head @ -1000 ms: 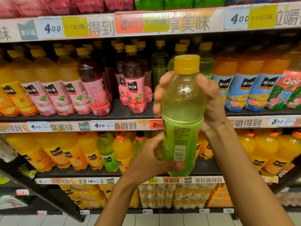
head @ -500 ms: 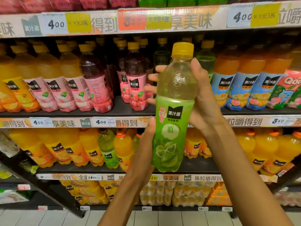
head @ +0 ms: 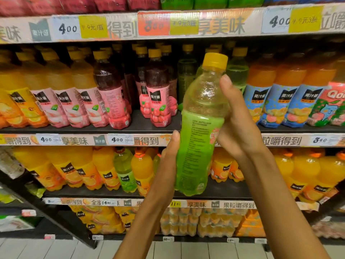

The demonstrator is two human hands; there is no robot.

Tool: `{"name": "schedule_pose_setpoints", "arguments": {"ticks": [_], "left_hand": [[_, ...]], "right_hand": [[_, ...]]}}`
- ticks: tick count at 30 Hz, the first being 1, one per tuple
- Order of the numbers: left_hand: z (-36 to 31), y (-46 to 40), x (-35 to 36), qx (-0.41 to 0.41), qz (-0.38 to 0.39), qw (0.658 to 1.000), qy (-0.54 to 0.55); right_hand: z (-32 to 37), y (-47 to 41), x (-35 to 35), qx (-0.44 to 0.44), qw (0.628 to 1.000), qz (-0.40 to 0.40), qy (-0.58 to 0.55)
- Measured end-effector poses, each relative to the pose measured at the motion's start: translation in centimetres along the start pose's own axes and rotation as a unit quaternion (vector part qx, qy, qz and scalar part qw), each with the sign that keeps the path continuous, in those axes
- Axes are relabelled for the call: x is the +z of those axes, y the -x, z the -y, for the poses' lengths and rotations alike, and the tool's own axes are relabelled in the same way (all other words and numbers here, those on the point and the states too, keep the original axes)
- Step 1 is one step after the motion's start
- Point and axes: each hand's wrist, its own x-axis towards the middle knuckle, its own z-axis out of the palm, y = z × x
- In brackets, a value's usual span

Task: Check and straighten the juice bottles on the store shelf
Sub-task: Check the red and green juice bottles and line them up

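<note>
Head view, centre of frame: green juice bottle (head: 197, 139) held up in front of the shelving, off the shelf, tilted slightly with its yellow cap (head: 215, 60) leaning toward upper right. Label side facing the camera shows fine print, not the brand panel. Bottle looks full almost to the shoulder, so likely moderately heavy for its size; thin clear plastic above the label probably gives under a squeeze, while the sleeved lower body looks firmer. Sleeve is glossy, so likely a little slippery; drop risk seems low but the cap end is top-heavy when tilted. Best hold, by my reading: around the labelled waist, with a second support low on the body. Right hand (head: 237, 126) wraps the bottle's right side at the shoulder, thumb up along the clear section, fingers curled behind and out of sight. Left hand (head: 169, 161) presses against the lower left side of the label, thumb laid along the edge; whether its fingers curl behind I cannot tell. Behind the bottle, middle shelf (head: 153, 126) has a gap at centre frame beside the red juice bottles (head: 158, 94), with more green bottles standing further back; this looks like the slot to return it to. Orange juice bottles (head: 276, 94) sit right of the gap, price strips along each shelf edge.
</note>
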Motion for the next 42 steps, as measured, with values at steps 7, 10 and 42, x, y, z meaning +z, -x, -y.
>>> {"name": "schedule_pose_setpoints", "arguments": {"ticks": [7, 10, 42], "left_hand": [[0.2, -0.1, 0.1, 0.022, -0.02, 0.999, -0.025], [-0.2, 0.0, -0.1, 0.062, -0.035, 0.995, -0.065], [-3.1, 2.1, 0.2, -0.145, 0.059, 0.967, 0.199]], "right_hand": [[-0.1, -0.2, 0.8, -0.001, 0.997, -0.007, 0.078], [-0.4, -0.3, 1.0, -0.029, 0.997, -0.018, 0.072], [-4.7, -2.7, -1.9, 0.321, 0.945, -0.057, -0.004]]}}
